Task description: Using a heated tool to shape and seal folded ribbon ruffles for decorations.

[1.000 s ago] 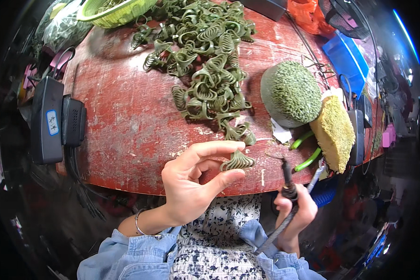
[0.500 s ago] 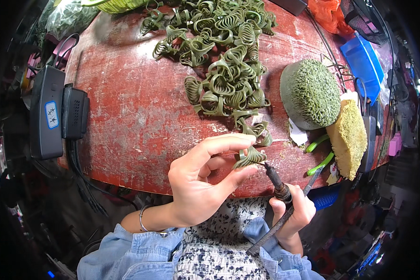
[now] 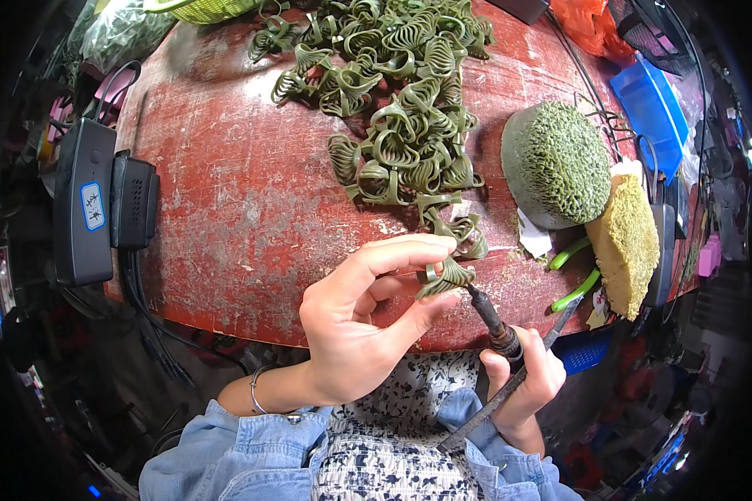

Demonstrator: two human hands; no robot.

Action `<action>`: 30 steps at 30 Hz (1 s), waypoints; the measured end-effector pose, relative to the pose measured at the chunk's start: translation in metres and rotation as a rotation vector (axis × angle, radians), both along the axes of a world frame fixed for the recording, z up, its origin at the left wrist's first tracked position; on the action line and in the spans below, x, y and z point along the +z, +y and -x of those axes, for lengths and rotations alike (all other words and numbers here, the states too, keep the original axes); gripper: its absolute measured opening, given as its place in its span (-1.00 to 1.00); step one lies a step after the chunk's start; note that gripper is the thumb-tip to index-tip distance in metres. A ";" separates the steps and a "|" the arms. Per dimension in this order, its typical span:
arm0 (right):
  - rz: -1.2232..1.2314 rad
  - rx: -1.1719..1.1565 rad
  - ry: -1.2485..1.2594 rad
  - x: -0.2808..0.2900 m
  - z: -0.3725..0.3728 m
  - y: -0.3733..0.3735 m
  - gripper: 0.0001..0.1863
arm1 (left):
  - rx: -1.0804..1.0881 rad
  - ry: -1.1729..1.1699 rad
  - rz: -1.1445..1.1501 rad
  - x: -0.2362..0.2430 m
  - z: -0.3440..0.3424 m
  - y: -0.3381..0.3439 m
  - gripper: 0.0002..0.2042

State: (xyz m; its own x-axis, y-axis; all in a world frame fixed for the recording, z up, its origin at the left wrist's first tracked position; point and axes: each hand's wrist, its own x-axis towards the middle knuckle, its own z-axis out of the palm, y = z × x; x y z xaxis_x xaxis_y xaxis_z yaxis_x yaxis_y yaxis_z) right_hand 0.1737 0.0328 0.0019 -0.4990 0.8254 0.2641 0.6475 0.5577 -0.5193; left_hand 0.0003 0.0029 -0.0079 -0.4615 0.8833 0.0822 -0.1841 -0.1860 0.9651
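Left hand pinches a green ribbed ring; right hand clamps a black pen-like tool at the ring's right edge; a slip could gouge it

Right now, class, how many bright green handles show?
2: the upper handle by the green block, the lower handle nearer the right hand. Others may hide behind the yellow block.

A: Which view do I have on my feed?
B: One, head: left fisheye of a head-worn pair, upright, unmirrored.
A: Facing?
B: Downward and forward. I list: left hand and right hand, close, below centre; denim sleeves, lower edge; tabletop beyond, near edge bowed.
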 end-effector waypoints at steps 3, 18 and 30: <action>0.029 -0.009 0.014 0.001 0.001 0.000 -0.62 | 0.000 0.022 -0.004 -0.001 0.000 0.000 -0.67; 0.023 -0.003 -0.008 0.001 0.000 -0.001 -0.62 | -0.003 -0.003 0.032 0.001 0.001 0.000 -0.67; 0.065 -0.044 0.058 0.001 0.001 -0.002 -0.63 | -0.010 -0.003 0.052 0.001 0.001 -0.001 -0.69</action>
State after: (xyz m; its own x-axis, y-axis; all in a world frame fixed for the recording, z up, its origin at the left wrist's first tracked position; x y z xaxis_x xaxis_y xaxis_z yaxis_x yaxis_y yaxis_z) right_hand 0.1727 0.0309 0.0029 -0.4474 0.8623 0.2372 0.6382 0.4936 -0.5908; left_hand -0.0004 0.0022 -0.0070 -0.4527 0.8910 0.0341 -0.1891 -0.1333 0.9729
